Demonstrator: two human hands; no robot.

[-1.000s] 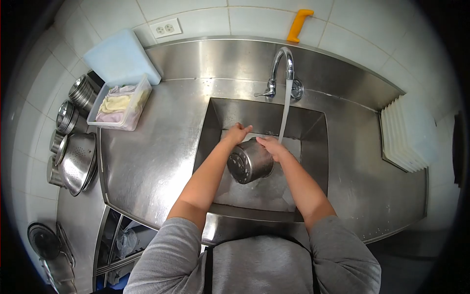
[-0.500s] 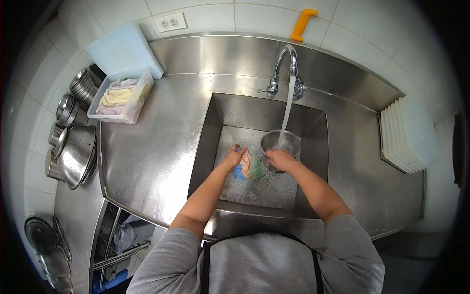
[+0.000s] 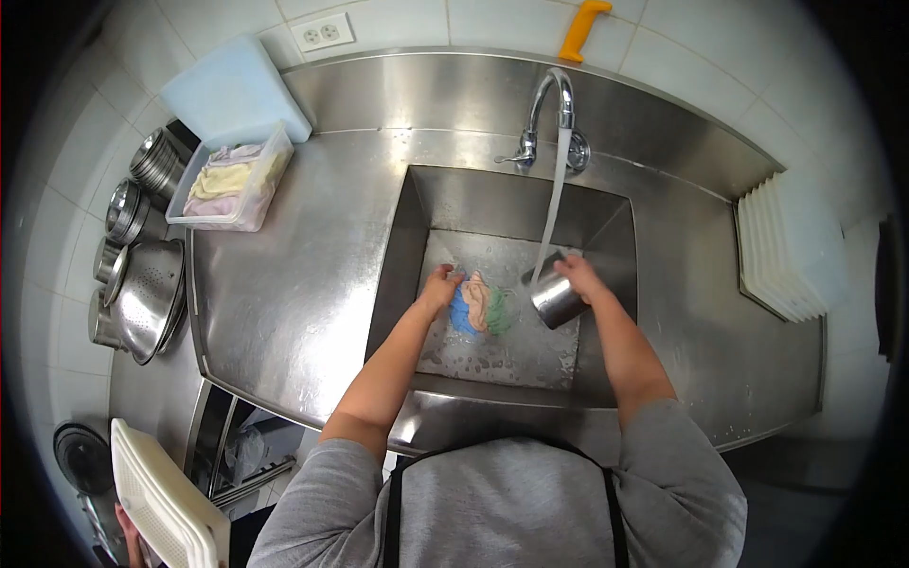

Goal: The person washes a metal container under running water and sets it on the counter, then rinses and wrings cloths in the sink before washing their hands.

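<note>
My left hand [image 3: 439, 288] is at the left side of the sink, its fingers closed at the upper edge of a blue cloth [image 3: 462, 314]. Bunched against that are a peach cloth [image 3: 478, 303] and a green cloth [image 3: 497, 312], all wet-looking. My right hand [image 3: 579, 276] grips the rim of a metal pot [image 3: 558, 301], which is tilted with its mouth toward the upper left. Water [image 3: 552, 213] runs from the tap [image 3: 559, 95] down to the pot's mouth. The pot's inside is mostly hidden.
The steel sink [image 3: 521, 185] is set into a counter. Left stand a plastic tub [image 3: 218, 225] of folded cloths, its lid [image 3: 232, 90], and a colander [image 3: 147, 298]. White trays [image 3: 786, 246] stack at right. Lower left, another person's hand [image 3: 130, 535] holds a cream basket [image 3: 166, 502].
My right hand has shifted right and the pot has tipped from upright to tilted. My left hand has moved slightly left. Another person's hand with a cream basket has come into view.
</note>
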